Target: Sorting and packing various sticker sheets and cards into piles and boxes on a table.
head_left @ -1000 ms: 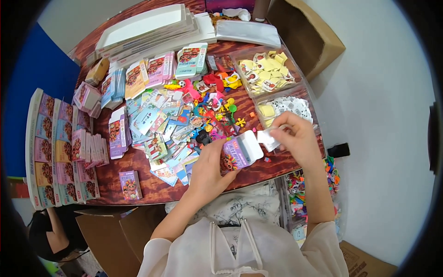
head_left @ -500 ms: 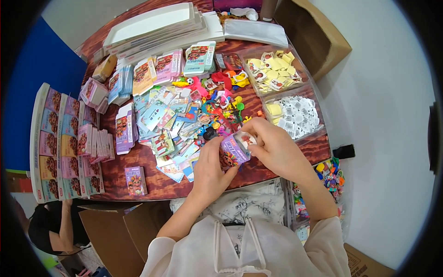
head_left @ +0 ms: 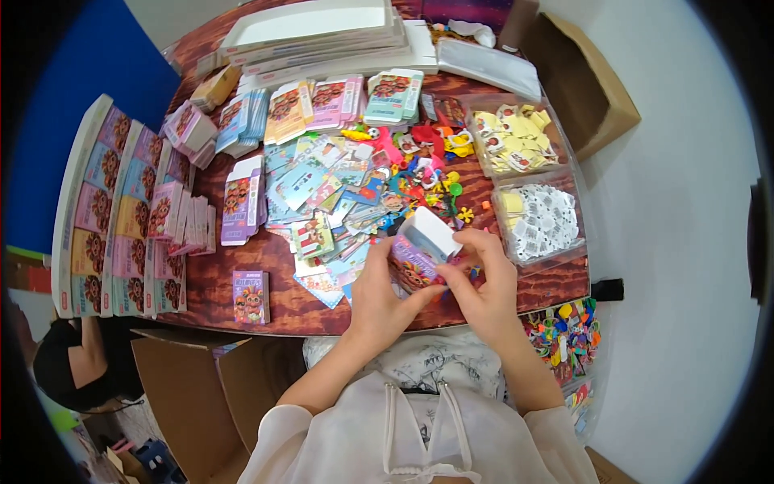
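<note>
Purple box (head_left: 413,264) with its white flap (head_left: 435,232) up

It is held at a slant over the near edge of the table (head_left: 552,284), its open end facing up and away from the wearer. The left hand (head_left: 380,302) is wrapped around its left side, thumb along the lower edge. The right hand (head_left: 487,286) pinches the right side near the opening, thumb and forefinger closed against it and the other fingers curled.

Just beyond lies a jumble of small coloured toys (head_left: 427,173); to its left spreads a loose heap of printed cards (head_left: 300,187). Right of the toys, a clear tray (head_left: 528,174) keeps yellow pieces (head_left: 516,139) in its far part and black-and-white pieces (head_left: 542,222) in its near part.

Left of the cards stands a purple stack of cartons (head_left: 242,202), with one closed box (head_left: 251,297) lying apart, nearer the wearer. Blue, orange, pink and green cartons (head_left: 334,103) line up behind the cards. Farther back sit stacked white trays (head_left: 314,36) and clear plastic sleeves (head_left: 488,68). At the far left, display trays (head_left: 68,234) hold rows of coloured boxes; below them shows another person's arm (head_left: 87,355).
</note>
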Tool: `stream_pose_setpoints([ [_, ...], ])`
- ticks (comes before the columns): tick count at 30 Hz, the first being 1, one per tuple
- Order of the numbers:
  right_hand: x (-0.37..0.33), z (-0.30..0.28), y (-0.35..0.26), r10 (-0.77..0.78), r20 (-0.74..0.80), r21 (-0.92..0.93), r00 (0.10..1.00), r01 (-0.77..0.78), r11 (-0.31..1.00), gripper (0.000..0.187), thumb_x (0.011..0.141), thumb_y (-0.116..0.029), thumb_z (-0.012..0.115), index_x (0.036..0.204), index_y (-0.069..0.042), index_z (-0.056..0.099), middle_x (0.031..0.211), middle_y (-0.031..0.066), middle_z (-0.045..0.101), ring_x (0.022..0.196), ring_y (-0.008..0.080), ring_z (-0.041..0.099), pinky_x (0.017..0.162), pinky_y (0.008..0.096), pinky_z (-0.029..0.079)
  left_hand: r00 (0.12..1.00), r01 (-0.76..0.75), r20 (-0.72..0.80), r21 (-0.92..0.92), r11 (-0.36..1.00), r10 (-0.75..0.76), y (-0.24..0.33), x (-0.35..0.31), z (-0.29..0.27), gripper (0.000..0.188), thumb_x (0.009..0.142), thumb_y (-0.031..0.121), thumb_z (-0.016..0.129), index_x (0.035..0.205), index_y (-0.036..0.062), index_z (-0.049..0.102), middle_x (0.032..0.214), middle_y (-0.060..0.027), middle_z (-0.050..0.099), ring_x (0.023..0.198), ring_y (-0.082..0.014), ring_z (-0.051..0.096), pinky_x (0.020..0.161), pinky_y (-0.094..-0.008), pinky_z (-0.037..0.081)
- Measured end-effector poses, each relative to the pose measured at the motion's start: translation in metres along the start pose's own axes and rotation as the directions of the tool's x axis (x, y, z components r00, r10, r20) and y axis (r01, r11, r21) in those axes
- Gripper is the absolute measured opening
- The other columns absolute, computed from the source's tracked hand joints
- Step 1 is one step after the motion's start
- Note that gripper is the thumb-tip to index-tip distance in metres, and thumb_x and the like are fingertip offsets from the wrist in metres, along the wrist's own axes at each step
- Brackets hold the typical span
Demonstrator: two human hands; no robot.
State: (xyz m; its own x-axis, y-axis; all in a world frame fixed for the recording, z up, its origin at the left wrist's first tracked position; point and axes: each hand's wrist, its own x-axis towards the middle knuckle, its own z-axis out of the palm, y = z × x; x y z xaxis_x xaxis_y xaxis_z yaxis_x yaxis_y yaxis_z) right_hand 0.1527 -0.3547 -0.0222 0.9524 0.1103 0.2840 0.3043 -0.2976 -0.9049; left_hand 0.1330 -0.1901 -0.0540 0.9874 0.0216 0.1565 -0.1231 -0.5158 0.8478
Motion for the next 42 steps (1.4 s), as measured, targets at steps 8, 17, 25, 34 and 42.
stream_pose_setpoints([
  [8,-0.008,0.006,0.018,0.186,-0.104,0.412,0.977,-0.128,0.902,0.030,0.089,0.011,0.063,0.118,0.004,0.058,0.102,0.0076,0.063,0.091,0.0096,0.061,0.082,0.0223,0.050,0.960,0.213,0.258,-0.419,0.883,-0.109,0.005,-0.014,-0.027,0.073,0.091,0.000,0.067,0.153,0.0031,0.028,0.124,-0.0184,0.059,0.103,-0.0231,0.068,0.084,-0.0339,0.056],
  [17,-0.024,0.020,0.016,0.207,0.112,0.448,0.972,-0.235,0.863,0.015,0.087,0.008,0.065,0.101,0.004,0.066,0.102,0.0054,0.059,0.090,0.0094,0.057,0.080,0.0224,0.047,0.919,0.338,0.370,-0.555,0.760,-0.138,-0.016,-0.035,-0.047,0.070,0.092,-0.005,0.064,0.153,0.0109,0.033,0.128,-0.0134,0.057,0.100,-0.0189,0.068,0.081,-0.0308,0.056],
  [25,-0.021,0.028,0.000,0.225,0.151,0.268,0.963,-0.259,0.928,0.015,0.089,0.008,0.062,0.102,0.004,0.064,0.104,0.0083,0.061,0.091,0.0113,0.058,0.082,0.0249,0.048,0.858,0.345,0.497,-0.375,0.860,-0.128,-0.027,-0.031,-0.068,0.057,0.091,-0.008,0.063,0.142,0.0045,0.040,0.124,-0.0130,0.057,0.105,-0.0185,0.065,0.082,-0.0295,0.056],
  [34,-0.022,0.043,0.013,0.228,0.229,0.459,0.946,-0.312,0.832,0.014,0.087,0.008,0.064,0.101,0.003,0.064,0.107,0.0116,0.066,0.096,0.0129,0.062,0.084,0.0286,0.051,0.908,0.293,0.393,-0.343,0.892,-0.146,-0.023,-0.033,-0.067,0.065,0.090,0.000,0.069,0.144,0.0084,0.035,0.110,-0.0144,0.064,0.083,-0.0207,0.071,0.066,-0.0315,0.056],
  [42,-0.013,0.028,0.021,0.308,0.310,0.373,0.899,-0.413,0.831,0.009,0.086,0.003,0.070,0.095,0.003,0.068,0.091,0.0053,0.071,0.085,0.0115,0.065,0.074,0.0265,0.053,0.888,0.292,0.440,-0.308,0.906,-0.136,-0.024,-0.036,-0.066,0.066,0.090,0.000,0.069,0.146,0.0087,0.035,0.113,-0.0158,0.064,0.088,-0.0255,0.072,0.071,-0.0352,0.058],
])
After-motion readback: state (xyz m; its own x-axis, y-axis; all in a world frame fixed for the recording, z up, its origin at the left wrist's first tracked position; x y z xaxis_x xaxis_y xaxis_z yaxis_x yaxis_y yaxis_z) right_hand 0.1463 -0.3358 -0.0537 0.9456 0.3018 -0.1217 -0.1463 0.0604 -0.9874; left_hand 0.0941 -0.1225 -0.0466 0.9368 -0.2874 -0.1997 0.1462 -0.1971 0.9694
